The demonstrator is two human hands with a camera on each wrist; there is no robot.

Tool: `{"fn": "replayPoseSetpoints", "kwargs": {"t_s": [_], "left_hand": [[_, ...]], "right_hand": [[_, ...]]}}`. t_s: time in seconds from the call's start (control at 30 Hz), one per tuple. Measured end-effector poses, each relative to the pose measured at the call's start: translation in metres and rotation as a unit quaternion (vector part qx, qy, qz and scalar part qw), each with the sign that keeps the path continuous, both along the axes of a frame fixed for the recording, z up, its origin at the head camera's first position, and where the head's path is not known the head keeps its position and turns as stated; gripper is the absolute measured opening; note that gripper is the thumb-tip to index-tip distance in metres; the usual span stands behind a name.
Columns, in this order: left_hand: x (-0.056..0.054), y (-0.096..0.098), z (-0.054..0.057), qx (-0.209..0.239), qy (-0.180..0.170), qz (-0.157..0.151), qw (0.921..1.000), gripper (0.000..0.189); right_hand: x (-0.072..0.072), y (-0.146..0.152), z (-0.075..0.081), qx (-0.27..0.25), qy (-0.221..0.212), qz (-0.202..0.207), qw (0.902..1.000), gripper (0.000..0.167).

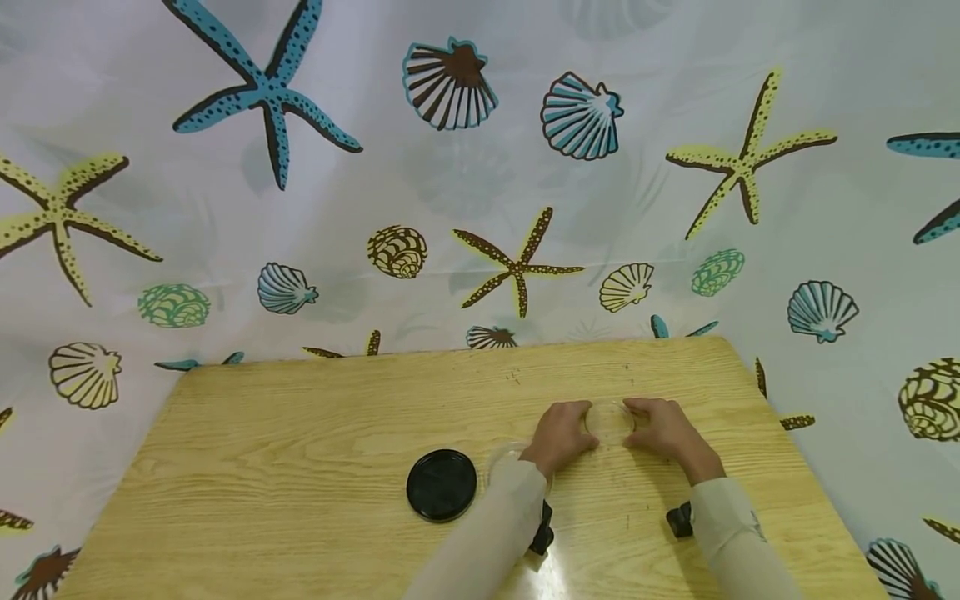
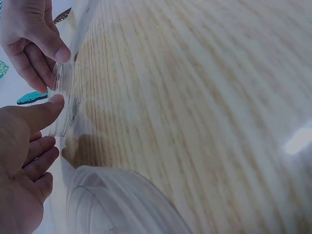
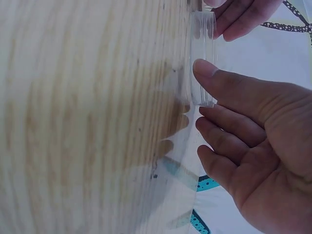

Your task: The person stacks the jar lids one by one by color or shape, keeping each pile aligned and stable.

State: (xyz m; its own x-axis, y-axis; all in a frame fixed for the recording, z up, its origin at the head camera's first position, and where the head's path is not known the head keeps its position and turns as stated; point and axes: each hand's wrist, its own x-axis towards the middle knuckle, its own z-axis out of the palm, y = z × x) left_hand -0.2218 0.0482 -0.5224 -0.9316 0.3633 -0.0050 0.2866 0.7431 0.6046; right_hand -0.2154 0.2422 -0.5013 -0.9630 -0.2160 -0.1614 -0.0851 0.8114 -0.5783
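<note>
A small clear round dish (image 1: 610,423) lies on the wooden table toward its far right. My left hand (image 1: 561,435) grips its left edge between thumb and fingers. On the opposite edge, my right hand (image 1: 667,429) holds the dish the same way. The right wrist view shows the clear wall of the dish (image 3: 201,46) standing low on the tabletop, with the right thumb against it. Close by my left wrist is a larger clear round container (image 2: 124,204), partly covered by the forearm in the head view.
A black round lid-like disc (image 1: 442,485) lies left of the larger clear container. The wooden table (image 1: 285,467) ends at the back and right against a white cloth (image 1: 465,183) printed with starfish and shells. Black devices hang under both wrists.
</note>
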Motion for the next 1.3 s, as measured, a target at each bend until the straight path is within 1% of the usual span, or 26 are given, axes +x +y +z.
{"fn": "replayPoseSetpoints", "kwargs": {"t_s": [0.1,0.23,0.33,0.53,0.67,0.77,0.87,1.0,1.07,1.17,1.3], "left_hand": [[0.000,-0.001,0.002,0.004,0.010,0.001,0.9999,0.053],[0.000,-0.004,0.006,0.003,0.025,0.003,0.9997,0.053],[0.000,-0.006,0.010,0.003,0.028,0.002,0.9996,0.054],[0.001,-0.011,0.017,0.002,0.024,-0.004,0.9997,0.055],[0.001,-0.016,0.020,0.015,0.036,-0.012,0.9992,0.054],[0.002,-0.018,0.023,0.024,0.040,-0.021,0.9987,0.055],[0.003,-0.020,0.026,0.023,0.044,-0.029,0.9984,0.056],[0.006,-0.023,0.032,0.027,0.059,-0.035,0.9973,0.055],[0.007,-0.026,0.034,0.034,0.058,-0.038,0.9970,0.055],[0.009,-0.032,0.037,0.050,0.047,-0.042,0.9968,0.055],[0.012,-0.040,0.040,0.053,0.040,-0.040,0.9970,0.054]], "right_hand": [[0.001,-0.001,0.003,0.003,-0.001,-0.004,1.0000,0.064],[0.002,-0.003,0.008,0.009,0.004,0.005,0.9999,0.063],[0.003,-0.005,0.014,0.008,0.008,0.015,0.9998,0.063],[0.006,-0.006,0.020,0.007,0.004,0.018,0.9998,0.064],[0.007,-0.008,0.022,0.008,0.005,0.020,0.9998,0.064],[0.009,-0.008,0.026,0.011,0.013,0.024,0.9996,0.063],[0.013,-0.008,0.030,0.014,0.024,0.027,0.9993,0.062],[0.017,-0.010,0.034,0.014,0.041,0.033,0.9985,0.061],[0.018,-0.011,0.035,0.012,0.047,0.036,0.9982,0.062],[0.020,-0.013,0.039,0.011,0.054,0.041,0.9977,0.061],[0.023,-0.018,0.045,0.006,0.060,0.051,0.9969,0.059]]}}
